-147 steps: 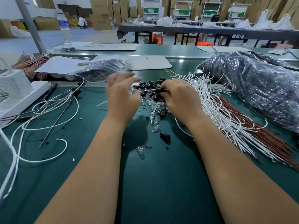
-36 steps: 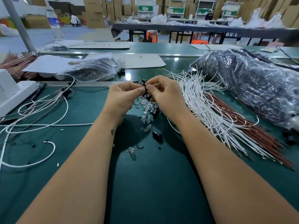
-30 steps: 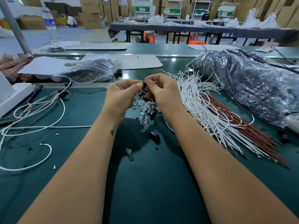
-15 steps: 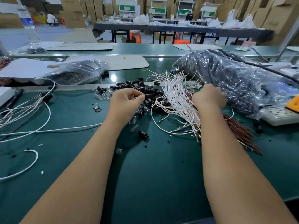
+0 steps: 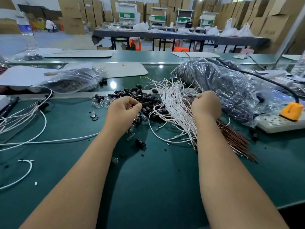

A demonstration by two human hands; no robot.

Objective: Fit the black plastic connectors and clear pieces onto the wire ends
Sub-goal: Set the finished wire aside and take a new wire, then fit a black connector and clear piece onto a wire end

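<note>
A pile of black plastic connectors (image 5: 145, 100) lies at the middle of the green table (image 5: 156, 179). Small clear pieces (image 5: 102, 103) lie at the pile's left edge, and a few more (image 5: 131, 136) nearer me. One loose black connector (image 5: 140, 143) sits apart in front. My left hand (image 5: 123, 109) hovers over the pile with thumb and forefinger pinched on a small black connector, mostly hidden. My right hand (image 5: 206, 104) is curled into the fanned bundle of white wires (image 5: 173, 103) and pinches one of them. Brown wires (image 5: 234, 136) lie under that bundle.
A large plastic-wrapped dark bundle (image 5: 231, 90) lies at the right, with a power strip (image 5: 280, 124) and an orange plug (image 5: 291, 110) beside it. A clear bag of parts (image 5: 74, 81) sits at the back left. Loose white wires (image 5: 21, 116) lie at the left.
The hands, earlier together at one connector over the pile, have parted. My right hand has moved right into the white wires; my left hand stays by the pile. The view has shifted right.
</note>
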